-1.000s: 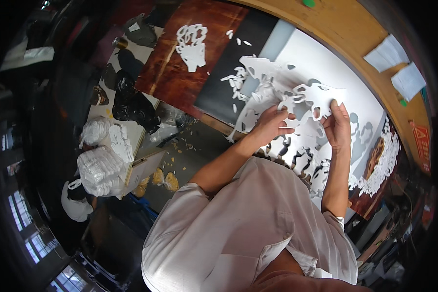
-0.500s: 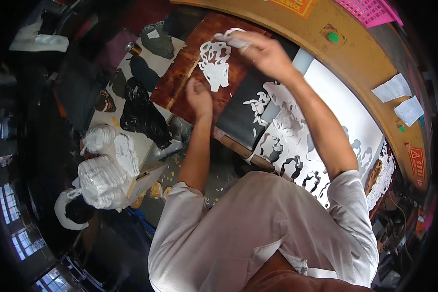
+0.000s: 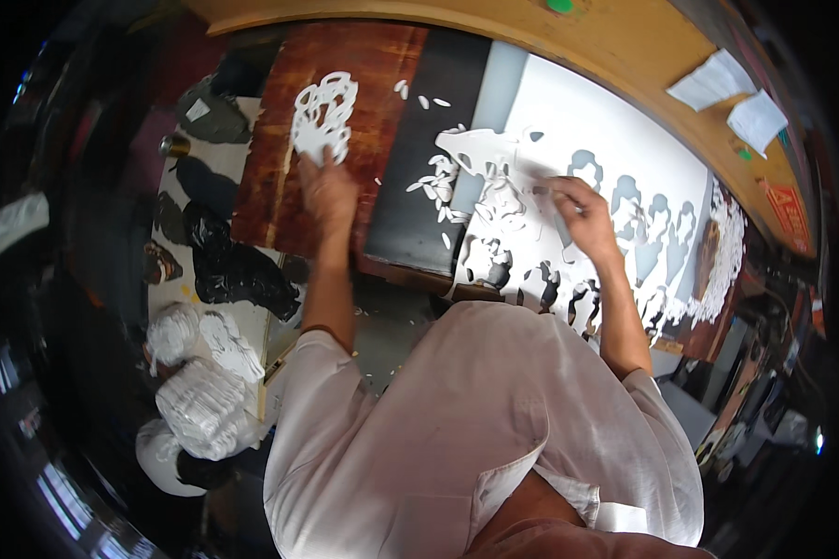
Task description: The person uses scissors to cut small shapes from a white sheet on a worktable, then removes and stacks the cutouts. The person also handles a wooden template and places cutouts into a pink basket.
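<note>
My left hand (image 3: 329, 194) reaches over a reddish-brown board with its fingers stretched out, the tips on the lower end of a small pile of white cut-out pieces (image 3: 326, 107). The pieces have looped, open outlines at their far end. My right hand (image 3: 587, 222) is over a large white sheet (image 3: 569, 107) with rows of cut-out holes. Its fingers are bent, and their tips are smeared by motion, so whether they hold anything is unclear. Beside them the sheet's torn, crumpled edge (image 3: 475, 144) rises in folds.
Small white scraps (image 3: 433, 182) lie on the black strip beside the reddish-brown board (image 3: 275, 177). A yellow machine beam (image 3: 625, 47) curves along the far side. At left are a black plastic bag (image 3: 242, 275) and bundled white pieces (image 3: 205, 410). More white scraps (image 3: 722, 252) heap at right.
My right hand has left the far side of the board, where it held a whitish piece, and moved right over the sheet. My left hand has come onto the cut-out pieces. The view has shifted.
</note>
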`<state>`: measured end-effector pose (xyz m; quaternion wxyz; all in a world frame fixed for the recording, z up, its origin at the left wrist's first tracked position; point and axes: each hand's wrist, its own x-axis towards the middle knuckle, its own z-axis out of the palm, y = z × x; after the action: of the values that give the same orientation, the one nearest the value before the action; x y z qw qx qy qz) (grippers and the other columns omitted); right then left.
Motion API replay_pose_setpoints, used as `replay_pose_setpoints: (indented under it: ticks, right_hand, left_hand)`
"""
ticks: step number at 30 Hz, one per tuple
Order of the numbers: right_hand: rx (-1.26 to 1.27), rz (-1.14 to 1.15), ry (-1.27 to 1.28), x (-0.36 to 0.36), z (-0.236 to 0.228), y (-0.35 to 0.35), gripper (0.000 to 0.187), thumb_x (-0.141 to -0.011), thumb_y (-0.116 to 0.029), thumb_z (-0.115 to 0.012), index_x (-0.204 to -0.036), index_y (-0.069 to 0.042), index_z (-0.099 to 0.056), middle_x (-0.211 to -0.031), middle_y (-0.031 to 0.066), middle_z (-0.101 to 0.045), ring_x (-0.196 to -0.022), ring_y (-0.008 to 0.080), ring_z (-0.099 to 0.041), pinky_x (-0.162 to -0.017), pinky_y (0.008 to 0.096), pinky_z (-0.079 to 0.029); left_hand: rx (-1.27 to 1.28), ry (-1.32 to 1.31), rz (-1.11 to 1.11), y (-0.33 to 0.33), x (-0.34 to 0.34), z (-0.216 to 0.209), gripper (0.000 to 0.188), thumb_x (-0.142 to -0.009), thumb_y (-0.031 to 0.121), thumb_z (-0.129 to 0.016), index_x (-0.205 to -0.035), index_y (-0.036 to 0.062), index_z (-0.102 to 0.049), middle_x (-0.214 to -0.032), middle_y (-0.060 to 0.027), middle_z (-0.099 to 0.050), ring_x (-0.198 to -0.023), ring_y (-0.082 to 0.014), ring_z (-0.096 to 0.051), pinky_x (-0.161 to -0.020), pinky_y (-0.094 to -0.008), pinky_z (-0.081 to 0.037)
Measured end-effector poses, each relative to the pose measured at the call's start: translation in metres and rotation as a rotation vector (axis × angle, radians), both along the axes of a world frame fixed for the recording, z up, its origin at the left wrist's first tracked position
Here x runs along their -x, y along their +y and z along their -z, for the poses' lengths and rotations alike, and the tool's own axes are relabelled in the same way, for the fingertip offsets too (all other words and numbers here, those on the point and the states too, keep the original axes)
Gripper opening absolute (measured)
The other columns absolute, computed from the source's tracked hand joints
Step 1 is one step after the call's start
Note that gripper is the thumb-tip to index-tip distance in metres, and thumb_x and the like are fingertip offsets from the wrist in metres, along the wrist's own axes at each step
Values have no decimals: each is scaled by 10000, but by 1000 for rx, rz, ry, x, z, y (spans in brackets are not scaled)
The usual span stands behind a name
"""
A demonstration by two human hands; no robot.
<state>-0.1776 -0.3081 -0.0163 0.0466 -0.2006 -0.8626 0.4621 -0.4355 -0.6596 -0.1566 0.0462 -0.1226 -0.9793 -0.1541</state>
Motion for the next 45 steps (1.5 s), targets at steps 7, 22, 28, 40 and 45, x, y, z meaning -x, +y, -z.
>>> replay_pose_setpoints:
  ticks: [7, 22, 28, 40, 45]
  right_hand:
    - [165, 426, -140, -70, 20, 41, 247, -1014, -93, -627, -1210, 3, -744, -1017, 67, -767, -903, 129, -665, -823, 273, -535]
    - [245, 70, 76, 82, 55, -34, 289, -970, -166, -701, -1222, -32, -745, -1099, 176, -764, -917, 250, -735, -862, 339, -581]
    - [222, -105, 178, 53, 47, -33, 327, -928, -163, -769, -1224, -27, -736, -1164, 183, -709, -1031, 324, -711, -898, 371, -576]
    - [232, 641, 107, 45, 34, 66, 355, -1066, -343, -595, -995, -17, -712, -719, 0, -618, -637, 110, -587, -586, 294, -502]
    - [212, 254, -207, 1, 32, 81, 415, -1021, -424, -688, -1068, -21, -779, -810, 48, -730, -728, 127, -643, -720, 314, -546]
  left_hand:
    - [72, 179, 179, -40, -21, -47, 579, -935, 241, -702, -1450, 19, -557, -1390, -286, -582, -1289, -458, -556, -1110, -478, -455]
    - [-448, -862, 364, 171, -47, -96, 293, -905, 242, -693, -1007, -22, -769, -785, -136, -735, -755, -235, -713, -730, -390, -542]
    - [-664, -1006, 500, 146, -89, -112, 162, -926, 99, -628, -992, -16, -721, -742, -1, -582, -714, -78, -506, -624, -294, -424]
    - [-830, -1169, 248, 105, -95, -124, 308, -972, 21, -551, -1223, -66, -708, -1005, -52, -734, -929, -109, -675, -850, -254, -545]
    - [-1085, -1243, 123, 80, -79, -133, 309, -955, 39, -569, -1216, -43, -713, -1026, -34, -706, -912, -109, -652, -816, -271, -543]
